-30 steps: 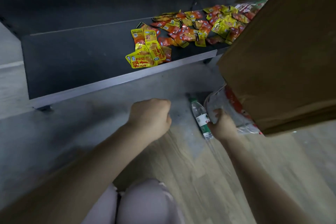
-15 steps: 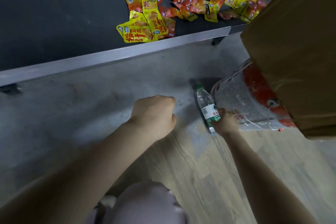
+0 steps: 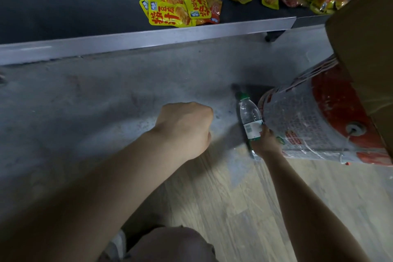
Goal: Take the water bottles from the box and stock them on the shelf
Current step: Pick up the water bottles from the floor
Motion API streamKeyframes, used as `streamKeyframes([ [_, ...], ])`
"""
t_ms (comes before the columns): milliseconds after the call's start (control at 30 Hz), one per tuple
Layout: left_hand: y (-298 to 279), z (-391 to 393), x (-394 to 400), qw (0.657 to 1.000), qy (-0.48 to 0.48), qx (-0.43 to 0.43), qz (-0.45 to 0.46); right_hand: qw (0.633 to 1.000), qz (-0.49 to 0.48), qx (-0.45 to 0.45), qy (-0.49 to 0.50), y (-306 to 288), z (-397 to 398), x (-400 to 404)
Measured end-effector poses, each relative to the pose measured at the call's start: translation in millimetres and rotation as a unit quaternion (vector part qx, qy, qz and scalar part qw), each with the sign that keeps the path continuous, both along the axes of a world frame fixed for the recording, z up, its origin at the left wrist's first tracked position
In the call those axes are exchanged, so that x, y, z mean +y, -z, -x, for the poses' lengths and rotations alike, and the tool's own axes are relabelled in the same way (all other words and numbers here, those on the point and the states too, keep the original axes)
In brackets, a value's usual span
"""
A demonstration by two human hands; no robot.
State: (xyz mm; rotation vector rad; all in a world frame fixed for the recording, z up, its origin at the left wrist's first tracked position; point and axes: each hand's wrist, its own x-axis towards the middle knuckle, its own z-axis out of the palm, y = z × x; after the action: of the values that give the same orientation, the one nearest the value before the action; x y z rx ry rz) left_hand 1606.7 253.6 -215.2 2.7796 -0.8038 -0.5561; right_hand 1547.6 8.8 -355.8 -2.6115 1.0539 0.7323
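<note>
On the grey floor (image 3: 106, 102), just beside a plastic-wrapped pack (image 3: 308, 125), the right hand (image 3: 265, 142) grips a green-capped water bottle (image 3: 249, 117). The left hand (image 3: 185, 127) is a fist holding nothing. Snack packets (image 3: 180, 6) lie on the dark shelf (image 3: 74, 2).

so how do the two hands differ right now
The left hand is curled into a fist and holds nothing, while the right hand grips the water bottle at its label. The left hand hovers over bare grey floor, apart from everything; the right hand sits beside the clear plastic bag. The left hand looks bigger, being nearer the camera. Both arms are bare.
</note>
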Motion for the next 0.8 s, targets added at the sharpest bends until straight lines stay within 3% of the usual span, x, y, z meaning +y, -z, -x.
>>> streamKeyframes([
  [333, 7, -7, -3, 1.0, 0.006, 0.005, -0.011, 0.997, 0.018, -0.068, 0.017, 18, -8, -5],
  [467, 9, -11, 0, 1.0, -0.004, 0.007, -0.011, 0.998, 0.005, -0.06, 0.014, 26, -21, 3],
  [667, 14, -17, 10, 0.999, -0.018, 0.005, -0.031, 0.994, -0.09, -0.04, 0.04, 44, -36, 11],
  [800, 15, -19, 14, 0.999, -0.024, 0.01, -0.041, 0.995, -0.082, -0.021, 0.047, 59, -41, 7],
])
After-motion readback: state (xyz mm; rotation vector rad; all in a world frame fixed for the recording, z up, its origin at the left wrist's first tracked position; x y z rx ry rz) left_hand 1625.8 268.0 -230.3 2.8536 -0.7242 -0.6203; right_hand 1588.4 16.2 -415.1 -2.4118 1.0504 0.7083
